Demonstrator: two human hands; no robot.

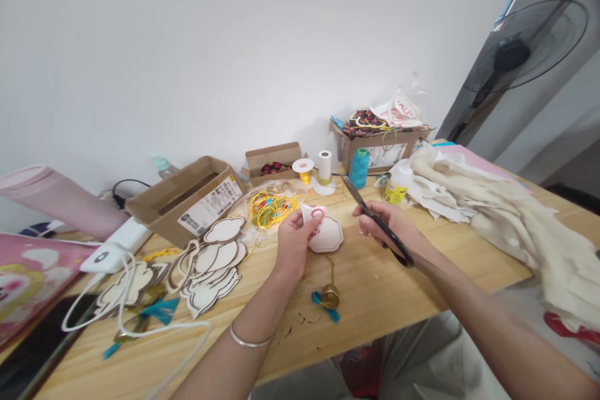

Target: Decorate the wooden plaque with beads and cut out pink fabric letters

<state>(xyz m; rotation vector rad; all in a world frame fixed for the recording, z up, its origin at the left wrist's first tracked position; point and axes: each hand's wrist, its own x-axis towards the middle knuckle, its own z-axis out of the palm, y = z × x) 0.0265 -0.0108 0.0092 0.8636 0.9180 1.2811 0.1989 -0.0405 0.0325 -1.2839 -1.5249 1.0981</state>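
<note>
My left hand (293, 242) pinches a white cloud-shaped fabric piece (325, 232) with a red ring mark on it, holding it just above the wooden table (375, 300). A gold cord hangs from the piece down to a gold bell with teal tassels (329, 297) lying on the table. My right hand (392, 225) grips black scissors (375, 219). Their blades are closed and point up and to the left, a short way right of the fabric piece.
A stack of cut cloud shapes (213, 262) and a white cable (126, 300) lie at the left. Cardboard boxes (187, 200), yellow cord (269, 207), thread spools (359, 167), a glue bottle (398, 184) and cream wadding (506, 212) stand behind. A fan (525, 50) stands at the right.
</note>
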